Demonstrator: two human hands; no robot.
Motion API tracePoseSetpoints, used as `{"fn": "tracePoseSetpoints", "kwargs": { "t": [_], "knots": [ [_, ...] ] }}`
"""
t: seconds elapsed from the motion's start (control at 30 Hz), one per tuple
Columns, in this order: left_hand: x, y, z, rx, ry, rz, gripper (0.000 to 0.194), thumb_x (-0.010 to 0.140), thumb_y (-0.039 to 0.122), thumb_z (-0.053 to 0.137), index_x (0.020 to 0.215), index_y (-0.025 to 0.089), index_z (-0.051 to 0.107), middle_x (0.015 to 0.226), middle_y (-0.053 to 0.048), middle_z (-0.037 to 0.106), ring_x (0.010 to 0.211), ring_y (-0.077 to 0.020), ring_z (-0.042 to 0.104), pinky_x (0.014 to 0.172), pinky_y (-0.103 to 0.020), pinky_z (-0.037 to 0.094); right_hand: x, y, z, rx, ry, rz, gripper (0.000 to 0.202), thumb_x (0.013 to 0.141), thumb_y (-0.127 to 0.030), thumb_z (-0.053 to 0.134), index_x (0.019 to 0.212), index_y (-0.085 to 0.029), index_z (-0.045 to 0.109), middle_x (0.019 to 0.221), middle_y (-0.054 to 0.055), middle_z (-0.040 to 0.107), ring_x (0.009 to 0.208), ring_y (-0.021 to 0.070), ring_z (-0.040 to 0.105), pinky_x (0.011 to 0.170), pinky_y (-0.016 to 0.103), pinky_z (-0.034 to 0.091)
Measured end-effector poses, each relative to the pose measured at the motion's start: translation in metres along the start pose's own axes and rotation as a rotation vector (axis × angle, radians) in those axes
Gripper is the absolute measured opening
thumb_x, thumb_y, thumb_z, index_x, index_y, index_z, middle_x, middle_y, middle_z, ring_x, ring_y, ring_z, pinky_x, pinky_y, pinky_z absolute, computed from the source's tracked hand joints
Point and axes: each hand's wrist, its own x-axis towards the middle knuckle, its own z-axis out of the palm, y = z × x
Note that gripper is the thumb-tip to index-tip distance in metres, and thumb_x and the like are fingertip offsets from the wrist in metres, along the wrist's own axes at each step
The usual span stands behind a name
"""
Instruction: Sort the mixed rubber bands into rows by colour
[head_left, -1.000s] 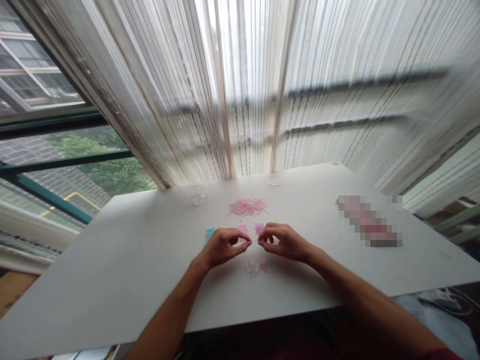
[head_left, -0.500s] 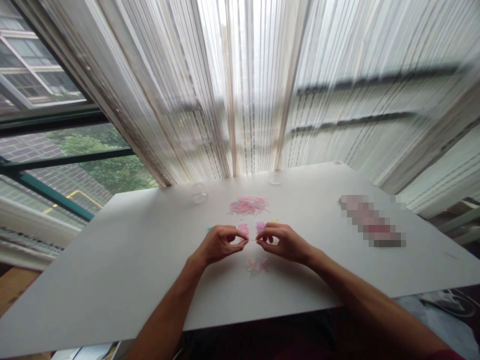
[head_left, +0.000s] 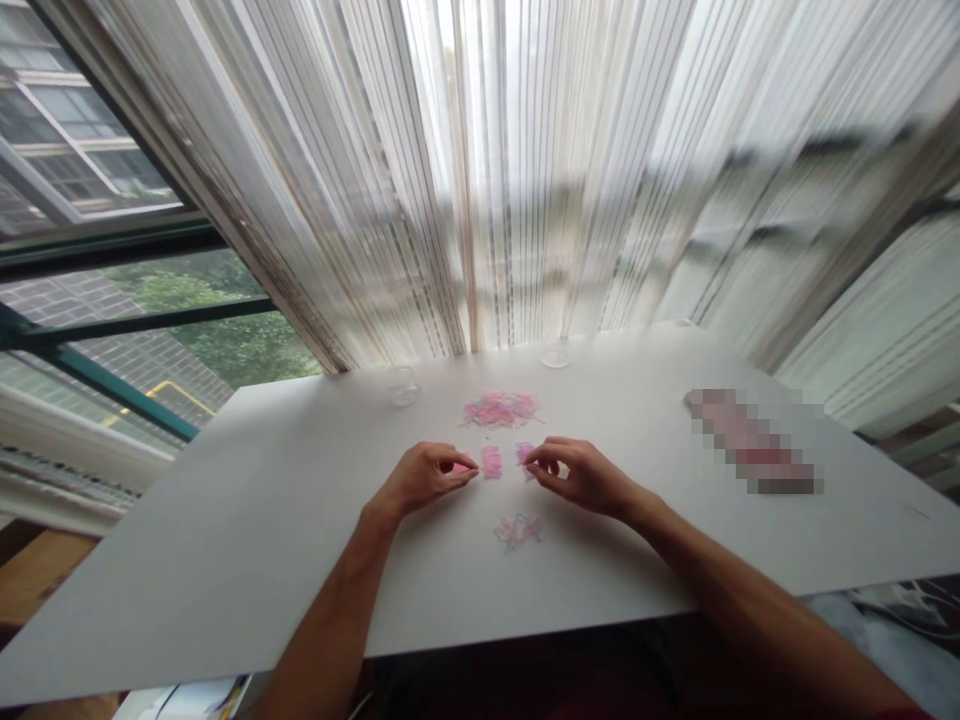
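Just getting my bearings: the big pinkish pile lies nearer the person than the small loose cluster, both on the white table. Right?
Not quite: the head view shows the big pinkish pile farther away than the small loose cluster. Both are on the white table.

I watch through one camera on the wearer's head, above the near edge of the flat white tabletop [head_left: 225,560], facing forward and down. The sheer striped white curtain [head_left: 510,200] stands farther off at twelve o'clock, the green-framed glass window [head_left: 150,321] between nine and ten. The bare left hand [head_left: 424,474], at seven, and bare right hand [head_left: 581,474], toward five, are nearer.
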Motion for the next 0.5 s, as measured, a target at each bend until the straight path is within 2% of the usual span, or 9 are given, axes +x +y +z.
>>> {"fn": "tracePoseSetpoints", "kwargs": {
  "t": [0.17,0.5],
  "knots": [
    [0.0,-0.002,-0.001,0.02,0.008,-0.002,0.018,0.084,0.031,0.07,0.09,0.021,0.083,0.063,0.001,0.062,0.055,-0.0087,0.043,0.054,-0.02,0.034,0.0,-0.002,-0.002,-0.011,-0.023,0.0,0.014,0.094,-0.019,0.059,0.094,-0.017,0.073,0.076,0.004,0.067,0.064,0.0126,0.06,0.064,0.023,0.051],
    [-0.001,0.018,0.007,0.116,-0.012,0.03,0.012,0.079,0.024,0.071,0.085,0.023,0.081,0.061,0.004,0.058,0.055,-0.0081,0.046,0.055,-0.019,0.033,-0.001,-0.001,-0.003,-0.018,-0.032,-0.003,0.014,0.094,-0.02,0.059,0.092,-0.018,0.073,0.074,0.003,0.067,0.063,0.0127,0.06,0.063,0.023,0.05]
  ]
}}
